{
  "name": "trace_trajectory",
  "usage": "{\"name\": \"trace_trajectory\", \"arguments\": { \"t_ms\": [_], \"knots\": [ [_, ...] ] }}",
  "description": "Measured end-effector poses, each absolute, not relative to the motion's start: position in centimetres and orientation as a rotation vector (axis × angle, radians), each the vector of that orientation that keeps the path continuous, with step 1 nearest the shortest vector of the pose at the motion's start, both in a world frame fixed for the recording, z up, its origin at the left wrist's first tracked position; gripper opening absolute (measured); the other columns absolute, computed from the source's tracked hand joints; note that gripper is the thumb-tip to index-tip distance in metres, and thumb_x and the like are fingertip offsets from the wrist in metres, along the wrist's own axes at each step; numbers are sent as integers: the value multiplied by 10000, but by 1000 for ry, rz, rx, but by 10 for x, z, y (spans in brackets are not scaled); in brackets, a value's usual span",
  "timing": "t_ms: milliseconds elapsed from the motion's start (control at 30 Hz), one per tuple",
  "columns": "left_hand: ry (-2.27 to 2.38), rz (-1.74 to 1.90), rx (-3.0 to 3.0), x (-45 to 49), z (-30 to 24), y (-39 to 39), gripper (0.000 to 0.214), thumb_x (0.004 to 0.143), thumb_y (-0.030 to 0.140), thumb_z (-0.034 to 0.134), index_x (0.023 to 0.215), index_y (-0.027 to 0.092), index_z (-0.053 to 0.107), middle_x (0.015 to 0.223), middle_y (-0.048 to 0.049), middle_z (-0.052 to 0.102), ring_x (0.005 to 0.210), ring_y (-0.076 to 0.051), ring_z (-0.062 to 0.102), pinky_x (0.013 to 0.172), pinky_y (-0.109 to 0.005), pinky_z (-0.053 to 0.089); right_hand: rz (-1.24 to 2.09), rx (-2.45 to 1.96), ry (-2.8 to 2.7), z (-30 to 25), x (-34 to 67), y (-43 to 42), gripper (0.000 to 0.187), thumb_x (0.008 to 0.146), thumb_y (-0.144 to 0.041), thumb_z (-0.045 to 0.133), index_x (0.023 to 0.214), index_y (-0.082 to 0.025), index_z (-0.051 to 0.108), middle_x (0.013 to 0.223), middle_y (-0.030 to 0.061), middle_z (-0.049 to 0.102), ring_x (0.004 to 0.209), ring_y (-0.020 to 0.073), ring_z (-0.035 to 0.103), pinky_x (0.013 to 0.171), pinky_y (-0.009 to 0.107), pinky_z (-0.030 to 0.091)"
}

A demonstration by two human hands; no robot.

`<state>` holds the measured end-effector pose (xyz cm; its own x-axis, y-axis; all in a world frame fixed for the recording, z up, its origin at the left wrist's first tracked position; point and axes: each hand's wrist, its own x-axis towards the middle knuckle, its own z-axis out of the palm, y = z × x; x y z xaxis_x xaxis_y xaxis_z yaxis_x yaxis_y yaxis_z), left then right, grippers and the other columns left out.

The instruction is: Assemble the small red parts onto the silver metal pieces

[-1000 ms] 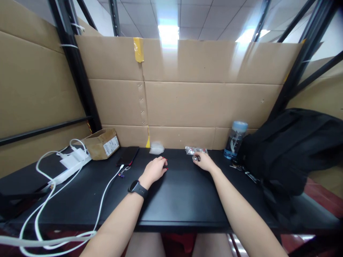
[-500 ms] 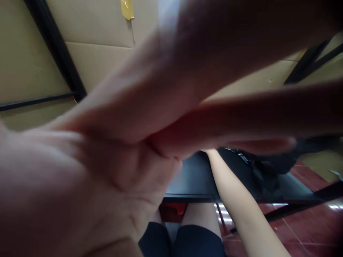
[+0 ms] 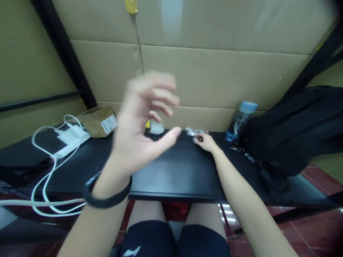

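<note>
Small metallic object [image 3: 195, 140]: head view, at the right hand's fingertips, near the desk's far edge; exact form too small to tell.
Right hand [image 3: 207, 142]: low at the desk [image 3: 177, 171], thumb and fingers pinching the object.
Left hand [image 3: 142, 121]: raised above the desk, motion-blurred, thumb spread apart from curled fingers; black wristband [image 3: 107, 200] below.
Clear plastic packet [image 3: 197, 131]: just behind the right hand.
Blue-lidded bottle [image 3: 242, 119]: farther right, beside the black backpack [image 3: 300, 132].
Cardboard box [image 3: 99, 122]: left side, beside the white power strip [image 3: 71, 140].
</note>
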<state>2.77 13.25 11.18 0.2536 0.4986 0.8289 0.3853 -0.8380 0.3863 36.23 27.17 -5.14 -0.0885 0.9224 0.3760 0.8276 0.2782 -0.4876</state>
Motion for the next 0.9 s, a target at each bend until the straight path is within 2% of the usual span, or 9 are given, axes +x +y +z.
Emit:
{"name": "trace_trajectory", "arguments": {
  "t_ms": [67, 100, 200, 367, 533, 667, 800, 900],
  "knots": [
    [1002, 1344, 2619, 31, 80, 169, 256, 906, 187, 645, 1158, 233, 647, 1045, -29, 699, 925, -188, 686, 856, -353, 577, 235, -1590, -1882, -52, 362, 271, 297, 836, -274, 722, 1111, -161, 736, 1099, 111, 739, 961, 236, 705, 900, 358, 549],
    [1106, 1084, 2732, 32, 61, 188, 177, 901, 174, 639, 1069, 205, 684, 1015, -50, 711, 926, -211, 685, 852, -361, 569, 257, -1591, -1853, -53, 361, 271, 297, 825, -268, 731, 1104, -166, 734, 1086, 104, 743, 953, 230, 707, 892, 352, 551],
    [1440, 458, 2797, 33, 9, 235, 133, 872, 193, 688, 999, 184, 726, 1040, -99, 716, 974, -269, 684, 851, -376, 559, 330, -1588, -1777, -56, 361, 273, 298, 779, -231, 755, 1070, -171, 730, 986, 76, 756, 868, 210, 711, 842, 326, 550],
    [1571, 262, 2828, 34, -20, 245, 73, 902, 204, 655, 882, 175, 718, 997, -110, 722, 932, -270, 689, 801, -348, 529, 352, -1544, -1707, -59, 361, 274, 307, 741, -214, 755, 1046, -188, 736, 978, 59, 759, 842, 206, 703, 827, 317, 537],
    [1505, 320, 2889, 42, -16, 233, 149, 964, 178, 553, 895, 150, 682, 1016, -142, 716, 960, -281, 673, 790, -356, 493, 306, -1487, -1628, -56, 356, 272, 270, 747, -246, 740, 1012, -190, 731, 994, 74, 752, 881, 219, 692, 855, 341, 532],
    [1350, 632, 2870, 55, 0, 241, 165, 1015, 225, 511, 952, 164, 651, 895, -85, 724, 861, -254, 677, 794, -359, 463, 357, -1415, -1609, -52, 347, 274, 327, 723, -266, 748, 1037, -185, 707, 966, 73, 736, 843, 212, 676, 831, 361, 541],
    [1096, 1055, 2585, 72, 13, 261, 86, 960, 258, 635, 906, 206, 676, 903, -21, 741, 858, -199, 683, 827, -310, 457, 570, -1238, -1510, -46, 334, 270, 495, 682, -314, 782, 1134, -173, 639, 986, 75, 695, 738, 174, 659, 728, 342, 574],
    [1043, 1239, 2250, 77, 3, 274, 69, 888, 245, 715, 949, 213, 721, 899, -14, 753, 850, -189, 693, 816, -291, 481, 699, -1107, -1471, -37, 322, 261, 559, 683, -373, 814, 1162, -178, 602, 1047, 91, 683, 790, 185, 686, 750, 348, 586]
  ]
}}
